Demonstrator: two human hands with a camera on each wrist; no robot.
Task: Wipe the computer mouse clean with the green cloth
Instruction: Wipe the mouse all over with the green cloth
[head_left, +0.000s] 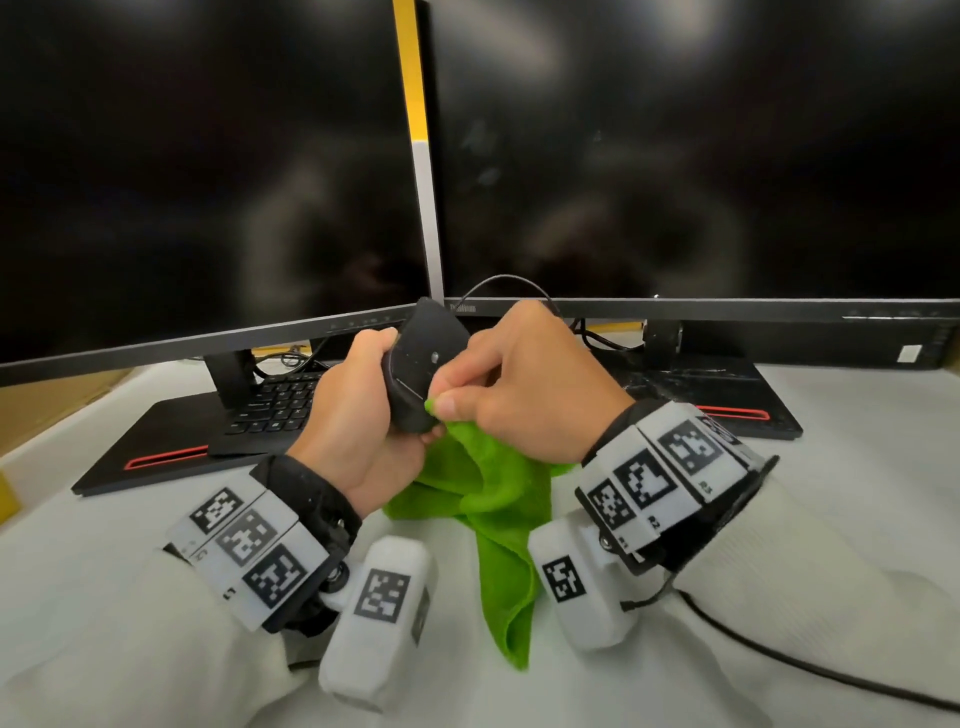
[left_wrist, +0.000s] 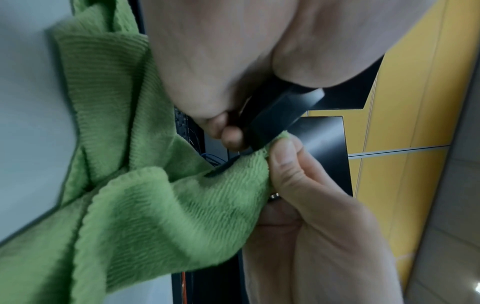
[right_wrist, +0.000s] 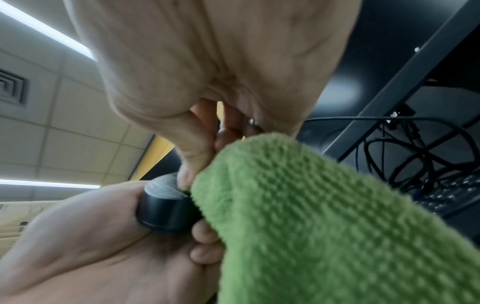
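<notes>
- Left hand (head_left: 363, 415) wrapped around the black computer mouse (head_left: 421, 364), fingers curled under its body, thumb along the left side; mouse held up off the desk, tilted, in front of the gap between two dark monitors.
- Right hand (head_left: 524, 384) pinching a corner of the green cloth (head_left: 483, 499) between thumb and fingertips, pressing that corner against the mouse's lower right edge.
- Rest of the cloth hanging down from the pinch, between the two wrists, tip trailing to the white desk (head_left: 831, 545).
- From the left wrist view: cloth edge touching the mouse's corner just beside the right thumb (left_wrist: 283, 156).
- Writing: small logo on the right monitor (head_left: 675, 156) bezel, too blurred to read; square coded markers with tiny unreadable labels on both wrist bands.
- Left monitor (head_left: 208, 156) blank, its lower edge just behind the left knuckles.
- Keyboard (head_left: 275, 400) tucked under the left monitor, on its stand base with a red strip.
- Black cable (head_left: 805, 665) crossing the desk at lower right, near the right sleeve.
- Open desk surface to the right of the right wrist, well apart from the monitor bases.
</notes>
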